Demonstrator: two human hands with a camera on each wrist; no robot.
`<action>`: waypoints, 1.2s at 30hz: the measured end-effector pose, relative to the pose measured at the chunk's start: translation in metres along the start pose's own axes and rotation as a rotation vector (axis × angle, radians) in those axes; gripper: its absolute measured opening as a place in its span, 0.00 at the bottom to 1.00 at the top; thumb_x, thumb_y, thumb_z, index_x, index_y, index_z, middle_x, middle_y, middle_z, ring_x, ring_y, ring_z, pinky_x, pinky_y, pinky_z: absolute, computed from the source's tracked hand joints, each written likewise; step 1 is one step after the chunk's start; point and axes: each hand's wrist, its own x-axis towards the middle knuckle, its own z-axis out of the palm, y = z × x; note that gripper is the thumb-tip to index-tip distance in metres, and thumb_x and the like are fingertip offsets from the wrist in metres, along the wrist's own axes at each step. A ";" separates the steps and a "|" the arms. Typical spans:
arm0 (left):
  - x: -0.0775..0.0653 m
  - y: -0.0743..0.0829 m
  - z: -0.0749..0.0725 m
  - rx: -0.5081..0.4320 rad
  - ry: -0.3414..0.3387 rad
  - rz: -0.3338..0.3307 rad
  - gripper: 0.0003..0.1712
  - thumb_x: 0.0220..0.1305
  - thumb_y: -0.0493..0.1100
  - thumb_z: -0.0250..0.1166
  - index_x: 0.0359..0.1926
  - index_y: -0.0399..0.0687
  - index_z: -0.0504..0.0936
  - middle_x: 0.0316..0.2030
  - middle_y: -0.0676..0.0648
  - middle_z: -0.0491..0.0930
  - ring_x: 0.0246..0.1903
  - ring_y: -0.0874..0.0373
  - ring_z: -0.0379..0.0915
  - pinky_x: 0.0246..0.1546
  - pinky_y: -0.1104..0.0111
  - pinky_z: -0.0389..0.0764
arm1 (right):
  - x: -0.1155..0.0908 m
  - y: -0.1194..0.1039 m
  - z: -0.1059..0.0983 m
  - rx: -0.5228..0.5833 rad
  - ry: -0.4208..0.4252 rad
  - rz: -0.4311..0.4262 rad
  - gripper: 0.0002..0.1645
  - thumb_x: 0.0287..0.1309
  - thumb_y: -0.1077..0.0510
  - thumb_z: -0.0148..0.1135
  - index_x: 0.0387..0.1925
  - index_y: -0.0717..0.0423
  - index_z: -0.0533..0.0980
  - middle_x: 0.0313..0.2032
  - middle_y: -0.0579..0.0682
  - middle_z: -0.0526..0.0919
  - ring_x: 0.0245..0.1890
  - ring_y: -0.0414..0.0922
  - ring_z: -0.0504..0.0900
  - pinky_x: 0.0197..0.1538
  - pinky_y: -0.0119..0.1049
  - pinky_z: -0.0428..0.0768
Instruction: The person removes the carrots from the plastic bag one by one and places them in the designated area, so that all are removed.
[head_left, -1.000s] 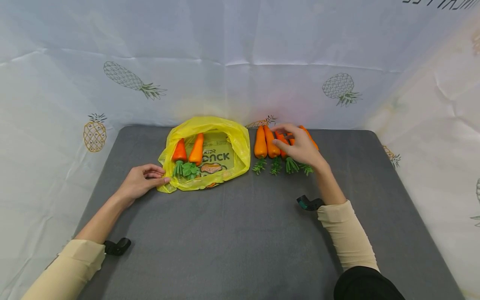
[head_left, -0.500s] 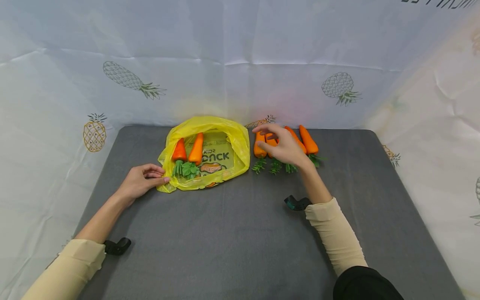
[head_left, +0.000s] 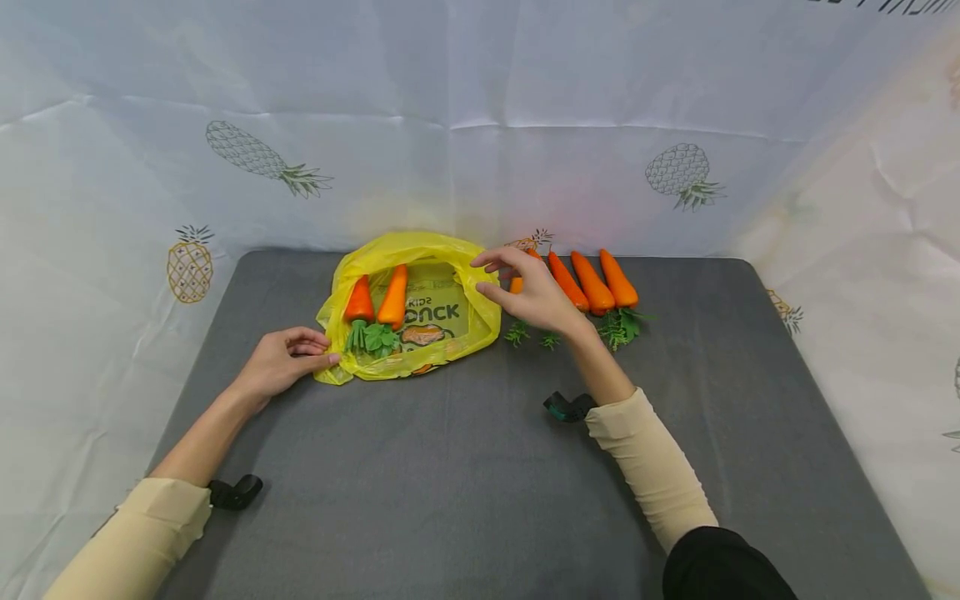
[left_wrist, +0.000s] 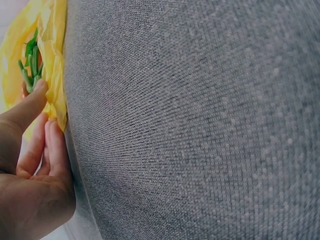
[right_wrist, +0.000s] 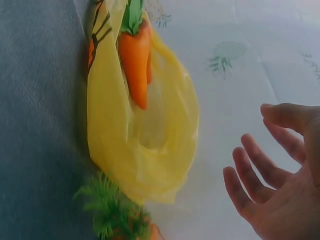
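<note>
A yellow plastic bag [head_left: 485, 321] lies with its mouth spread wide, two carrots with green tops inside: a redder one [head_left: 359, 300] at left and an orange one [head_left: 393, 298] beside it. My left hand [head_left: 281, 365] pinches the bag's near left corner between thumb and fingers, as the left wrist view also shows. At the bag's right rim hovers my right hand [head_left: 534, 292], fingers spread and nothing in them. In the right wrist view that hand [right_wrist: 285, 170] is apart from the bag. It partly hides the leftmost carrots of the row behind it.
Several carrots [head_left: 592, 283] lie in a row right of the bag at the table's back edge, tops toward me. A pineapple-print cloth [head_left: 480, 167] rises behind the grey table [head_left: 450, 483]. Each wrist wears a black camera mount [head_left: 235, 493].
My right hand has moved left across the carrot row to the bag's right rim, uncovering the carrots on the right. My left hand and the bag stay put.
</note>
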 end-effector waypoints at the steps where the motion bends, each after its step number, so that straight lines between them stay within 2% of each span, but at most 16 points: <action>1: 0.000 0.000 0.000 -0.001 0.000 -0.001 0.29 0.70 0.51 0.77 0.61 0.35 0.82 0.43 0.55 0.86 0.39 0.76 0.77 0.39 0.79 0.81 | 0.001 -0.001 0.002 -0.005 0.001 -0.005 0.20 0.75 0.58 0.68 0.64 0.57 0.80 0.64 0.59 0.83 0.64 0.60 0.82 0.66 0.59 0.81; 9: -0.002 0.002 -0.001 -0.008 -0.003 0.001 0.29 0.70 0.51 0.77 0.60 0.35 0.82 0.41 0.56 0.86 0.39 0.76 0.77 0.38 0.78 0.81 | 0.014 -0.007 0.020 0.027 -0.040 -0.034 0.20 0.76 0.57 0.67 0.64 0.58 0.80 0.62 0.59 0.84 0.62 0.59 0.82 0.66 0.61 0.81; 15: -0.003 0.003 0.000 -0.002 -0.001 0.010 0.29 0.70 0.51 0.77 0.60 0.35 0.82 0.44 0.52 0.86 0.39 0.75 0.78 0.39 0.78 0.81 | 0.024 -0.011 0.034 0.036 -0.079 -0.031 0.20 0.76 0.56 0.67 0.64 0.55 0.80 0.63 0.55 0.85 0.62 0.54 0.83 0.66 0.57 0.82; 23: -0.003 0.003 0.000 -0.009 0.003 0.015 0.29 0.70 0.51 0.77 0.60 0.35 0.82 0.44 0.51 0.86 0.39 0.75 0.78 0.38 0.77 0.81 | 0.039 -0.009 0.059 0.058 -0.151 -0.050 0.19 0.76 0.58 0.67 0.63 0.57 0.80 0.62 0.56 0.85 0.63 0.58 0.84 0.66 0.57 0.82; 29: -0.001 0.001 0.000 -0.005 0.005 0.010 0.29 0.70 0.51 0.77 0.61 0.35 0.82 0.44 0.51 0.86 0.39 0.75 0.78 0.38 0.77 0.81 | 0.048 -0.005 0.077 0.042 -0.217 -0.023 0.21 0.78 0.56 0.65 0.65 0.60 0.78 0.64 0.60 0.83 0.65 0.60 0.83 0.67 0.52 0.83; 36: 0.000 0.000 0.002 0.011 0.010 0.004 0.29 0.70 0.52 0.77 0.61 0.36 0.82 0.45 0.50 0.87 0.39 0.75 0.77 0.38 0.77 0.81 | 0.056 -0.003 0.099 0.008 -0.282 0.000 0.20 0.79 0.56 0.64 0.65 0.59 0.79 0.64 0.56 0.83 0.60 0.53 0.85 0.59 0.43 0.84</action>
